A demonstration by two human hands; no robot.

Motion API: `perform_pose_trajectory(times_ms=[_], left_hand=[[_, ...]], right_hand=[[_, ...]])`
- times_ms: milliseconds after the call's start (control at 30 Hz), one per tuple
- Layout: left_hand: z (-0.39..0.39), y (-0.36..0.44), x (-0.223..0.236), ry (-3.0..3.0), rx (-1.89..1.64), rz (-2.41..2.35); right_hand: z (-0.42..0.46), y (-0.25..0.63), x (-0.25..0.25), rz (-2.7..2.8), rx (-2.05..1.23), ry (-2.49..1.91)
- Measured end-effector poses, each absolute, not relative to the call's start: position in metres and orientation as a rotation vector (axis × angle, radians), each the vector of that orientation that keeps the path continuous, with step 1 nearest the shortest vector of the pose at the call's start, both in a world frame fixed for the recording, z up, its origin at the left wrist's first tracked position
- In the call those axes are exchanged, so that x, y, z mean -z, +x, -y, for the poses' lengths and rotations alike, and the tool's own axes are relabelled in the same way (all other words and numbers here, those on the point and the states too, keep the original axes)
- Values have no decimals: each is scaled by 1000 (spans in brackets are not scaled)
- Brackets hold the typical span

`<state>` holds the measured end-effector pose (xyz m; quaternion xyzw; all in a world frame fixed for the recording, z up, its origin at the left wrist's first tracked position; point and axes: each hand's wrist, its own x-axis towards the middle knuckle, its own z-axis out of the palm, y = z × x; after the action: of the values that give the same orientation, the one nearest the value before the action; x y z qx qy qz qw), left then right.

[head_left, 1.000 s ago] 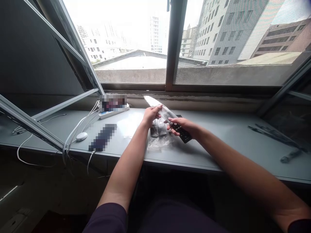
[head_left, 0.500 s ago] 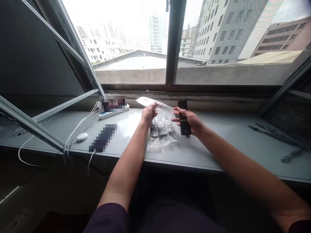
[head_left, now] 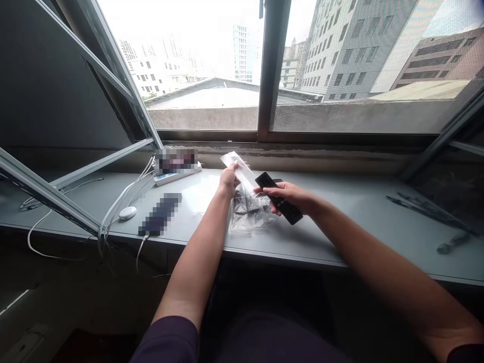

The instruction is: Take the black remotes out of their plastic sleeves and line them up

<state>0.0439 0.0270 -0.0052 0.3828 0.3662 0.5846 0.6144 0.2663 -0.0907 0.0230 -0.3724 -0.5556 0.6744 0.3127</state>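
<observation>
The left hand (head_left: 230, 177) is closed on a clear bag (head_left: 242, 170). The right hand (head_left: 284, 195), curled round a black remote (head_left: 290, 212), reaches in above the counter's front edge (head_left: 313, 258).

One black remote (head_left: 292, 214) in the right hand (head_left: 290, 195); one clear sleeve (head_left: 245, 176) in the left hand (head_left: 229, 177); one white disc (head_left: 127, 213) left of both hands.
</observation>
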Motion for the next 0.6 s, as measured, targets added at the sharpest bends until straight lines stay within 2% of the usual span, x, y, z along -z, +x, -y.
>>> perform_pose_trajectory(times_ms=[400, 600], left_hand=[[-37, 30, 4, 618, -1470, -777], [-35, 32, 4, 677, -1480, -805]], right_hand=[[96, 267, -26, 1754, -1878, -923], [96, 263, -25, 1639, -1712, -906]])
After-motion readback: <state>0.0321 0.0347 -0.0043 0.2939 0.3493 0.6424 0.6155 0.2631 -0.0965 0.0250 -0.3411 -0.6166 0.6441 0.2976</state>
